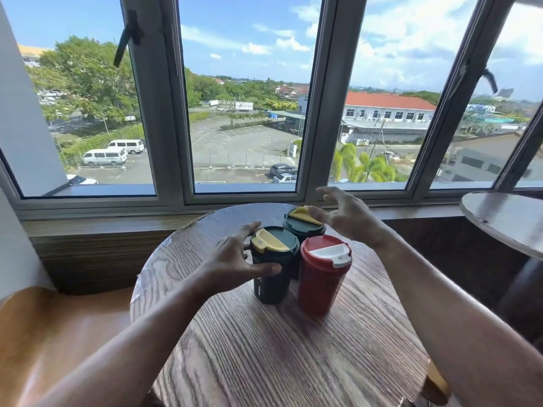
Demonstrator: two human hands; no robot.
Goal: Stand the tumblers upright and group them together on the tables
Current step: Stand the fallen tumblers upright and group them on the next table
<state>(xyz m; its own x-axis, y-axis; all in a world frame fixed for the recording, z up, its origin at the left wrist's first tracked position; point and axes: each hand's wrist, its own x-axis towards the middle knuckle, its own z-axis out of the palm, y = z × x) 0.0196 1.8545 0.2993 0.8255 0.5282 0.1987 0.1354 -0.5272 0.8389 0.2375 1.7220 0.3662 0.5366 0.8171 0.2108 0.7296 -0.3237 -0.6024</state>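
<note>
Three tumblers stand upright and close together on the round wooden table. The near dark green tumbler has a yellow flap on its lid. Behind it stands a second dark green tumbler with a yellow flap. A red tumbler with a white flap is at the right. My left hand is spread beside the near green tumbler, thumb across its front, fingers apart and not clearly gripping. My right hand hovers open to the right of the rear tumbler's lid.
A second round table stands at the right edge. A tan seat lies to the left of the table. A wooden sill and a wide window run right behind the tables.
</note>
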